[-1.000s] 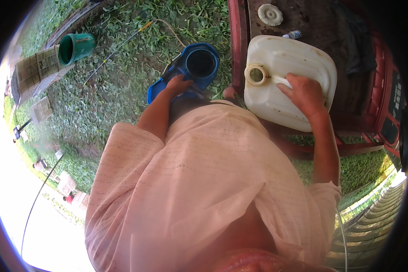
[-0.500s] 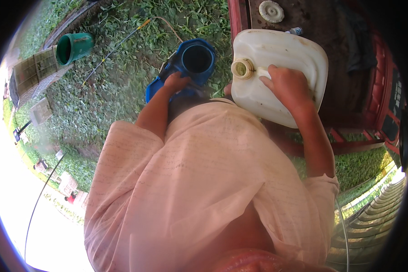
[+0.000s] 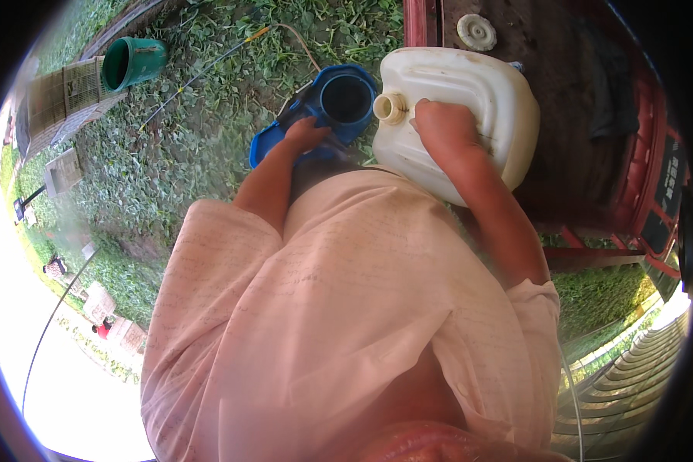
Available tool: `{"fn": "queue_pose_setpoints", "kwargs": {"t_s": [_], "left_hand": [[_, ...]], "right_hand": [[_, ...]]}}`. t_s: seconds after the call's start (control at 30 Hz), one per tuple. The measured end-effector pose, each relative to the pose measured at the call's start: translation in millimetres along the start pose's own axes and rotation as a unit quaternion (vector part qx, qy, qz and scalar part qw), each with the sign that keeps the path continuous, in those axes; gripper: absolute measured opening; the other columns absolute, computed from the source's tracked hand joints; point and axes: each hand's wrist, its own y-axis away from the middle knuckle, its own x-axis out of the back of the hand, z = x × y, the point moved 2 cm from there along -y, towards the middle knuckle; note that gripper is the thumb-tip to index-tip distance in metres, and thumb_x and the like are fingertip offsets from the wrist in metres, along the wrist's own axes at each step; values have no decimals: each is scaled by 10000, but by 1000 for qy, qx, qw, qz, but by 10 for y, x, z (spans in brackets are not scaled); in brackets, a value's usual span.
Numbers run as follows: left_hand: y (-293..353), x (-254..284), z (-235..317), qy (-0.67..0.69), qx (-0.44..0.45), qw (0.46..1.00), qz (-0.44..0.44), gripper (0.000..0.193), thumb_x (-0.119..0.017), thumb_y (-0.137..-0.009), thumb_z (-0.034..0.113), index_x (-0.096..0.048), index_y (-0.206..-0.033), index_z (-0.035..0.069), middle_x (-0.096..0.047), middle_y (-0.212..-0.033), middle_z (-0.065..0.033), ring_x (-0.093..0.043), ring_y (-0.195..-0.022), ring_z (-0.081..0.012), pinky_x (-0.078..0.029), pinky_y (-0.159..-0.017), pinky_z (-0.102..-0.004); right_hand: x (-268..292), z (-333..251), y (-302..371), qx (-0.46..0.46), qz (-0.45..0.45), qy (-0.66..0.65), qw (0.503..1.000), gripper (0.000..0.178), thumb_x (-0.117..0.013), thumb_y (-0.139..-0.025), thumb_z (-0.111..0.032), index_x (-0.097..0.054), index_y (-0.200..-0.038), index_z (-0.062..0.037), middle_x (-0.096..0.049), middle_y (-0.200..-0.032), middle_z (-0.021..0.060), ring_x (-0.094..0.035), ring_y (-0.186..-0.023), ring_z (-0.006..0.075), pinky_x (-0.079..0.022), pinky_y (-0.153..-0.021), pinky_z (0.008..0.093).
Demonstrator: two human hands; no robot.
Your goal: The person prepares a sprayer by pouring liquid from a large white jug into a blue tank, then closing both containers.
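Note:
My right hand [image 3: 445, 127] is closed around the handle of a large off-white plastic jerrycan [image 3: 504, 96]. The jerrycan's uncapped neck [image 3: 390, 108] points left, close beside the round open mouth [image 3: 346, 98] of a blue plastic tank [image 3: 268, 145]. No liquid stream shows between them. On the tank's near side, my left hand [image 3: 308, 134] grips its body below the mouth; the exact hold of its fingertips is partly hidden. The tank's inside looks dark, and its lower part is hidden by my body.
A white round cap [image 3: 477, 32] lies on the dark bed of a red-framed cart [image 3: 420, 23], right of the tank. A yellow-tipped wand [image 3: 208, 73] lies across leafy plants at left. Farther left are a green bucket [image 3: 142, 61] and a mesh panel [image 3: 73, 88].
The jerrycan has shifted left, bringing its neck up close to the tank's mouth. My right hand moved with it, its fingers now wrapped closer. My left hand stays on the tank.

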Motion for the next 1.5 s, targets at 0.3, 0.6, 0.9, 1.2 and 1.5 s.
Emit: {"fn": "queue_pose_setpoints", "kwargs": {"t_s": [0.3,0.6,0.9,1.2,1.5], "left_hand": [[64,64,-32,-32,17,999,-33,715,-575,-772,541,-528,-1255,15,-530,-1277,-202,-486,-1213,-324,-379,-1016,-374],[104,98,-166,-10,21,1000,-17,697,-577,-778,531,-537,-1237,9,-550,-1247,-207,-506,-1185,-335,-400,-989,-381],[201,195,-223,-25,9,999,-22,653,-576,-785,512,-554,-1205,13,-562,-1227,-205,-518,-1165,-341,-409,-976,-390],[140,107,-489,-22,1,1000,10,678,-606,-761,516,-564,-1206,5,-553,-1239,-218,-515,-1170,-351,-401,-989,-401],[149,108,-562,-41,20,999,-21,641,-568,-792,507,-549,-1218,30,-545,-1259,-197,-495,-1199,-331,-387,-1006,-386]], "right_hand": [[38,-392,-233,16,0,46,999,82,-571,-761,-55,-652,-771,-48,-675,-751,160,-683,-681,293,-544,-576,394],[-202,-647,-467,8,-62,66,996,123,-592,-759,-87,-702,-807,-61,-696,-793,129,-691,-710,289,-534,-539,441],[-136,-981,-571,22,-107,69,992,162,-601,-763,-102,-726,-866,-96,-705,-839,75,-691,-768,262,-517,-522,426],[-201,-1126,-650,29,-134,75,988,165,-586,-778,-105,-725,-867,-104,-705,-857,66,-691,-785,263,-509,-514,418],[-253,-1157,-716,21,-115,64,991,158,-585,-776,-106,-723,-851,-106,-702,-840,63,-690,-772,266,-503,-505,414]]}}
